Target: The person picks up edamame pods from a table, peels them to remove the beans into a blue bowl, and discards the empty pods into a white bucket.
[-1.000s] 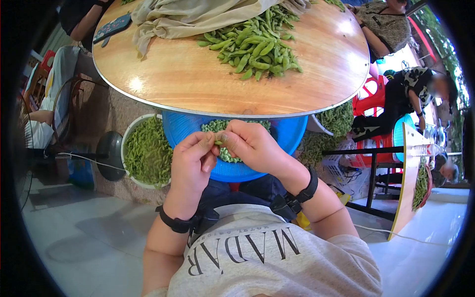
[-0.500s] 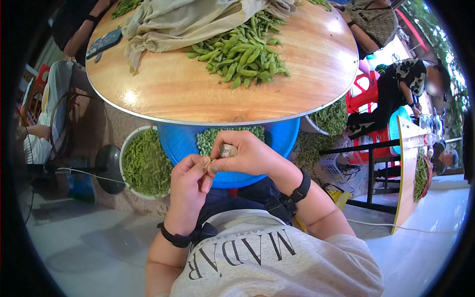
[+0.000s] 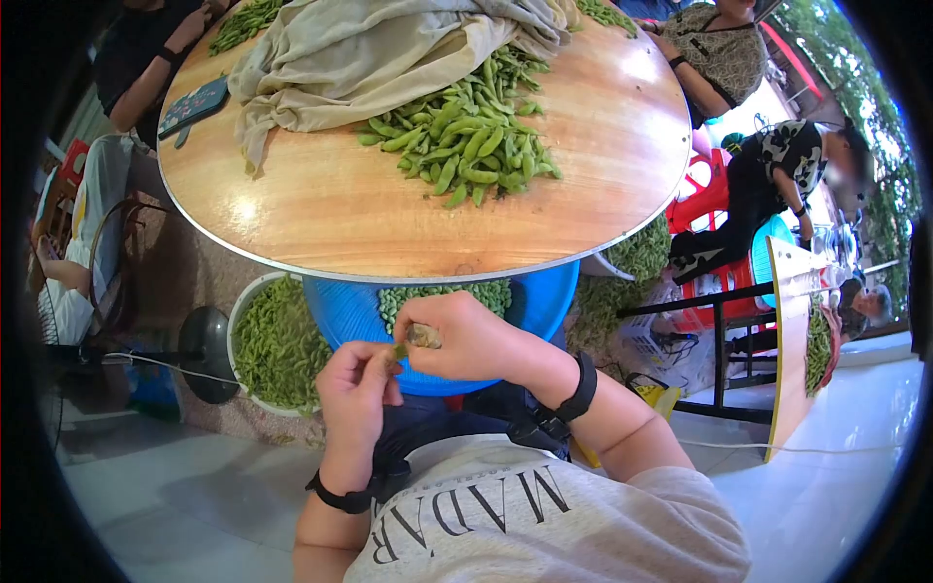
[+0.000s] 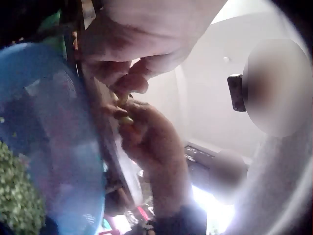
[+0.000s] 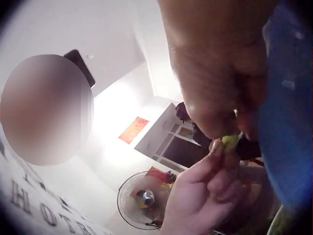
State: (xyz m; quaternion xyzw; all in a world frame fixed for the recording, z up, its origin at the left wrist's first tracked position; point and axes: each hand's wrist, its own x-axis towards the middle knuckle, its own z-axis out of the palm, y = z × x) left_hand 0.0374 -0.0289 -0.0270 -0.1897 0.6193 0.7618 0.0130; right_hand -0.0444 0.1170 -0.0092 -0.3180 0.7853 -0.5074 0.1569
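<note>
Over the blue basin (image 3: 335,316), both hands meet at a green soybean pod (image 5: 230,142). My left hand (image 3: 352,394) pinches it between thumb and fingertips. My right hand (image 3: 466,335) has its fingers curled in and its thumb at the other end of the pod. A pale, brownish patch (image 3: 425,336) shows at the right hand's curled fingers. In the left wrist view, the pod (image 4: 126,120) is small and partly hidden by fingers. Shelled green beans (image 3: 491,295) lie in the basin beyond the hands.
A wooden table (image 3: 321,209) bears a heap of pods (image 3: 476,151), a beige cloth (image 3: 360,78) and a phone (image 3: 194,105). A white tub of pods (image 3: 277,350) stands at the left. More pods (image 3: 637,253) lie right of the basin. Other people sit around.
The table and basin sit lower in the head view. Both hands have shifted slightly down and left in it, and the right hand has turned, its fingers curling further in.
</note>
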